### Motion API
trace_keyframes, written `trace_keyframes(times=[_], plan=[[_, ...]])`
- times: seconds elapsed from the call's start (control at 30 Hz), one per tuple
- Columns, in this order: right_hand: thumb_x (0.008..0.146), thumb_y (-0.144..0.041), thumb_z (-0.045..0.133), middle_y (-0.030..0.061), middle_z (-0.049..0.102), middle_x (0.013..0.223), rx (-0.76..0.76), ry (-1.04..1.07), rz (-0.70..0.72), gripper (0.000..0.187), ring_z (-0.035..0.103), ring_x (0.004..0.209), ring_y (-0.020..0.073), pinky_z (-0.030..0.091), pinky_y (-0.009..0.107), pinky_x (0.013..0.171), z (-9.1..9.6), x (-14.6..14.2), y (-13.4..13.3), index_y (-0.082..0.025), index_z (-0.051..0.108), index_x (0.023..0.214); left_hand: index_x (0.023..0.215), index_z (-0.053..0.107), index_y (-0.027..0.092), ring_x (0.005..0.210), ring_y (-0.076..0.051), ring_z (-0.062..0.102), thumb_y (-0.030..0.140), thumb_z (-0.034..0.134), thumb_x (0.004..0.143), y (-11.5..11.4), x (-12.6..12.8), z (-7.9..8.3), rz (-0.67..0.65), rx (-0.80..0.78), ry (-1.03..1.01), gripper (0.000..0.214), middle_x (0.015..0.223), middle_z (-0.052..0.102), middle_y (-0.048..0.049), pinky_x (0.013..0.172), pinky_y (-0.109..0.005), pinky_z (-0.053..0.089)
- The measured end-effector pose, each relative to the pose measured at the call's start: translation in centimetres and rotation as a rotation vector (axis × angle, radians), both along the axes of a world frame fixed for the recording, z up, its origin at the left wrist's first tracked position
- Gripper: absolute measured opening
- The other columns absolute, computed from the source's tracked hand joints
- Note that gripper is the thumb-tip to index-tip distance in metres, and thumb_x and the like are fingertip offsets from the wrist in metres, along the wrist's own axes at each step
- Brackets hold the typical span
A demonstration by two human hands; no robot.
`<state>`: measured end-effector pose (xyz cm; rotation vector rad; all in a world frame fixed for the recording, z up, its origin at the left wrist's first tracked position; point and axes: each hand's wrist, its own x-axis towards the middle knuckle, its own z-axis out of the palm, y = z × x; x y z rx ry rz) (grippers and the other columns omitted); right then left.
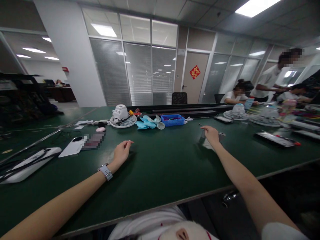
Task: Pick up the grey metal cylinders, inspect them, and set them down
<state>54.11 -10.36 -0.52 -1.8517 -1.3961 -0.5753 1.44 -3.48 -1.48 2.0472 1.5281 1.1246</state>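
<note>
My left hand (122, 152), with a watch (105, 171) on its wrist, hovers low over the green table. Its thumb and fingers are pressed together; anything between them is too small to make out. Further right, my right hand (211, 136) is bent downward with its fingertips together beside a small grey object (202, 134). Whether it grips that object is unclear. A pale scrap (208, 144) lies beneath this hand, and a small roll-like grey piece (221, 135) is just right of it. Light blue fan blades (147, 122) lie beyond both hands.
A white fan part (122, 116) and a blue bin (172, 120) of small parts stand along the back. On the left are a phone (73, 146) and a white elongated casing (31, 165). A tray-like part (276, 138) lies right. Other people work at the far right.
</note>
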Motion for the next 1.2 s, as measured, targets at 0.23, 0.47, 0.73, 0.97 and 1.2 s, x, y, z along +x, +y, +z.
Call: trace_keyframes(times=[0.23, 0.47, 0.73, 0.97, 1.2], plan=[[0.087, -0.012, 0.041, 0.0097, 0.072, 0.106, -0.008, -0.005, -0.076, 0.037, 0.064, 0.095, 0.0237, 0.047, 0.036, 0.087, 0.0, -0.5, 0.4, -0.018, 0.076, 0.099, 0.1, 0.072, 0.019, 0.082, -0.023, 0.065, 0.049, 0.037, 0.089, -0.2, 0.2, 0.2, -0.004, 0.005, -0.02, 0.048, 0.091, 0.073, -0.0065, 0.069, -0.031, 0.044], [0.091, -0.022, 0.041, 0.0109, 0.072, 0.101, -0.018, 0.085, -0.159, 0.036, 0.065, 0.088, 0.0253, 0.047, 0.036, 0.083, 0.2, -1.3, 0.0, -0.02, 0.071, 0.111, 0.102, 0.072, 0.02, 0.081, -0.023, 0.065, 0.05, 0.038, 0.089, -0.2, 0.2, 0.1, -0.009, -0.02, -0.028, 0.048, 0.092, 0.073, -0.0062, 0.068, -0.031, 0.044], [0.075, -0.038, 0.066, 0.0213, 0.049, 0.139, 0.114, 0.441, -0.257, 0.074, 0.051, 0.125, 0.0317, 0.041, 0.043, 0.103, -1.6, -2.9, 0.7, -0.012, 0.039, 0.139, 0.101, 0.072, 0.02, 0.08, -0.023, 0.064, 0.05, 0.037, 0.089, -0.3, 0.3, 0.4, -0.02, -0.015, -0.015, 0.048, 0.088, 0.072, -0.0062, 0.067, -0.031, 0.043], [0.07, -0.031, 0.069, 0.0209, 0.056, 0.127, 0.063, 0.696, -0.297, 0.065, 0.057, 0.116, 0.0302, 0.042, 0.041, 0.103, -2.5, -1.6, 1.7, -0.012, 0.046, 0.127, 0.099, 0.073, 0.02, 0.076, -0.022, 0.063, 0.049, 0.037, 0.091, -0.4, 0.3, 0.1, -0.017, 0.024, -0.008, 0.047, 0.084, 0.071, -0.0055, 0.064, -0.03, 0.043], [0.069, -0.029, 0.071, 0.0133, 0.065, 0.106, 0.04, 0.705, -0.293, 0.047, 0.063, 0.1, 0.0263, 0.046, 0.04, 0.096, -2.9, 0.0, 1.8, -0.016, 0.055, 0.112, 0.098, 0.073, 0.019, 0.078, -0.021, 0.063, 0.048, 0.037, 0.091, -0.3, 0.4, -0.1, -0.019, 0.031, -0.034, 0.046, 0.085, 0.072, -0.0057, 0.067, -0.031, 0.044]])
